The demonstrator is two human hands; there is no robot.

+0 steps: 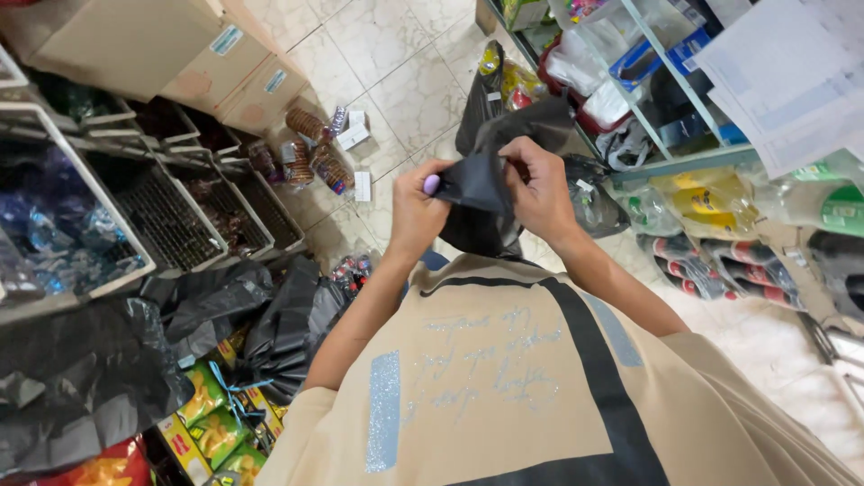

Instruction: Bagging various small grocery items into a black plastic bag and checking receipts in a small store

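Both hands pinch 1 black plastic bag (481, 193) at chest height: the left hand (416, 209) has its grip closed on the bag's left edge, the right hand (540, 191) has its grip closed on the top edge, fingers curled over it (the rest of the bag hangs crumpled between and beyond them). Left of the grip, wire baskets (171, 216) stand in a row, with biscuit packets (310, 153) on the tiled floor (405, 81) past them. Right of it, a metal shelf (684, 162) carries packaged goods.
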